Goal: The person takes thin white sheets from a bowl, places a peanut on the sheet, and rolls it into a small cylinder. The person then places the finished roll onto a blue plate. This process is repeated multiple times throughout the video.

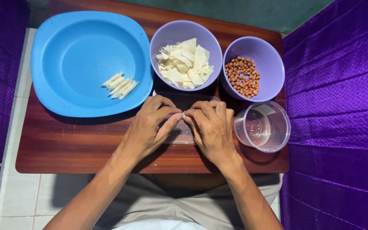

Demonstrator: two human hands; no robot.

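A single head-worn camera looked almost straight down, from close above, onto the small wooden bench. The far edge of the bench lay at the top of the frame, the wearer's lap and forearms at the bottom. The bench filled most of the view; purple cloth closed in both sides. There was no second view.

Low wooden table; purple quilted cushions, white tiled floor
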